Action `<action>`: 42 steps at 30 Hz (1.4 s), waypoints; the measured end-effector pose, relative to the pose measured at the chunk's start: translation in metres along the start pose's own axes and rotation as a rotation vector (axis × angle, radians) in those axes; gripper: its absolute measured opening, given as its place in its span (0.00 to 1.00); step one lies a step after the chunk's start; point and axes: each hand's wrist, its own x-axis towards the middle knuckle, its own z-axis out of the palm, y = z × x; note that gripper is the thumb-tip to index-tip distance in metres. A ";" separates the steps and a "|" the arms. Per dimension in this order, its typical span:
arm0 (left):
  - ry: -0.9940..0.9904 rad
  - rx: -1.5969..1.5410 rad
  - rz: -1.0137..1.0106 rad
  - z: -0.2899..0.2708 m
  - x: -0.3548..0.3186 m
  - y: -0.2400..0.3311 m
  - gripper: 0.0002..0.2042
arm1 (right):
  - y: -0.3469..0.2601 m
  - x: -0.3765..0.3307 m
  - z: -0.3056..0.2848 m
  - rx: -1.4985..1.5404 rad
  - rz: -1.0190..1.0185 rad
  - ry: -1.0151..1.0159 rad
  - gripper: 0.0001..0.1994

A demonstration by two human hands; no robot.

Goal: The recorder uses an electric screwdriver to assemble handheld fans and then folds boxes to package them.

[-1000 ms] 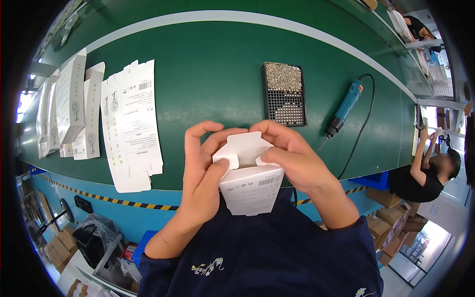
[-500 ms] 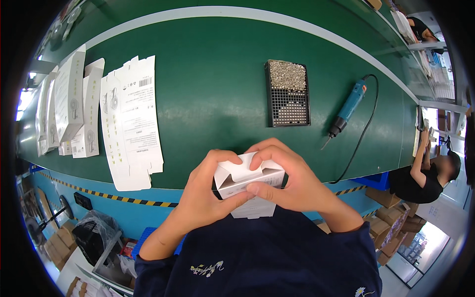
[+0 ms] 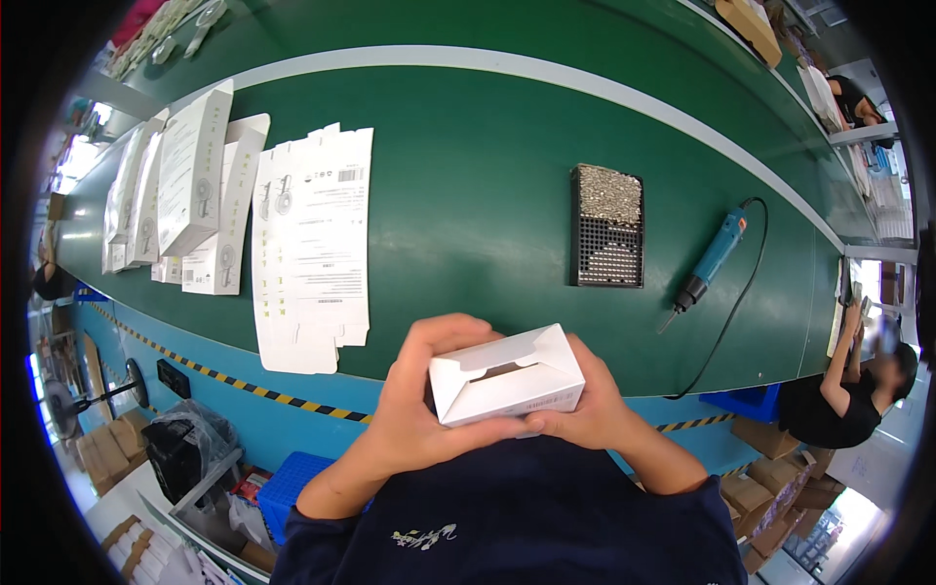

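Note:
Between both hands I hold a white carton [image 3: 509,378], its end turned up toward me. The end flaps are folded inward, with a dark slot left between them. My left hand [image 3: 419,395] is wrapped round the left side, thumb along the near lower edge. On the other side my right hand [image 3: 590,409] grips the carton, its thumb close to the left thumb. Most of the carton's length below the end is hidden by my hands. Beyond the carton lies a flat unfolded white box blank [image 3: 314,244] with printing.
Several folded white cartons [image 3: 198,175] lean together at the left of the green table [image 3: 468,214]. A black tray of small metal parts [image 3: 608,224] and a blue electric screwdriver [image 3: 717,255] with a cable lie to the right. A co-worker [image 3: 848,390] sits at far right.
The carton's flaps, under my fingers before, are now folded in, and my hands have shifted to its sides. The carton end is tilted more toward me. The view has shifted.

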 end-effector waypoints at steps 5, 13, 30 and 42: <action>-0.042 0.469 0.237 -0.006 0.007 0.006 0.27 | 0.005 -0.002 0.003 -0.034 0.032 0.023 0.34; -0.034 0.495 0.207 -0.004 0.004 -0.005 0.16 | -0.006 0.013 -0.002 0.277 0.101 0.041 0.21; -0.019 0.406 0.184 -0.006 -0.010 -0.018 0.29 | 0.006 0.003 0.004 0.001 -0.100 -0.014 0.36; 0.012 0.384 -0.046 0.011 -0.021 -0.020 0.30 | 0.021 -0.004 0.018 0.079 -0.224 0.137 0.33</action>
